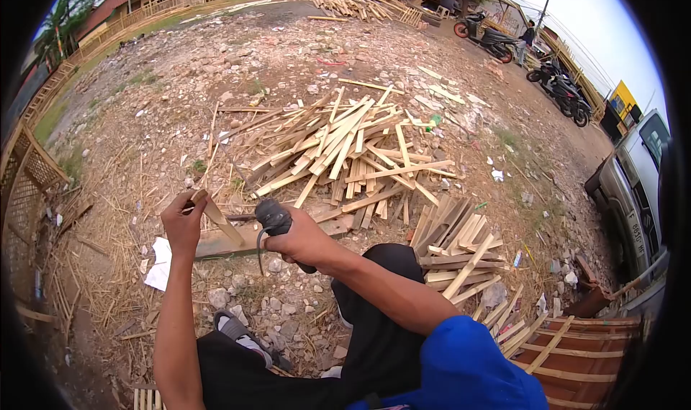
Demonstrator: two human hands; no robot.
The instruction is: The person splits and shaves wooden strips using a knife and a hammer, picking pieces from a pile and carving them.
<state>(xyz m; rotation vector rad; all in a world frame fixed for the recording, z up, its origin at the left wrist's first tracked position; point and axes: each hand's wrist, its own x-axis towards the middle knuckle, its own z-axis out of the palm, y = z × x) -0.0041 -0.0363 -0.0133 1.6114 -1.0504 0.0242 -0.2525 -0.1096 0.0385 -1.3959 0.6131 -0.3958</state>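
My left hand (183, 219) pinches the upper end of a short flat wooden strip (224, 224), which slants down to the right. The strip's lower end is over a thick board (207, 244) lying on the ground. My right hand (306, 241) is closed round a dark, wrapped tool handle (273, 217) just right of the strip. A thin dark curved piece hangs down beside that handle; what kind of tool it is I cannot tell. Beyond both hands lies a large heap of wooden strips (353, 136).
A second stack of strips (461, 248) lies right of my knee. White paper (158, 264) is on the ground at left. A slatted wooden frame (576, 352) is at lower right. Motorbikes (560, 89), a parked vehicle (633, 187) and a standing person (527, 39) are farther off.
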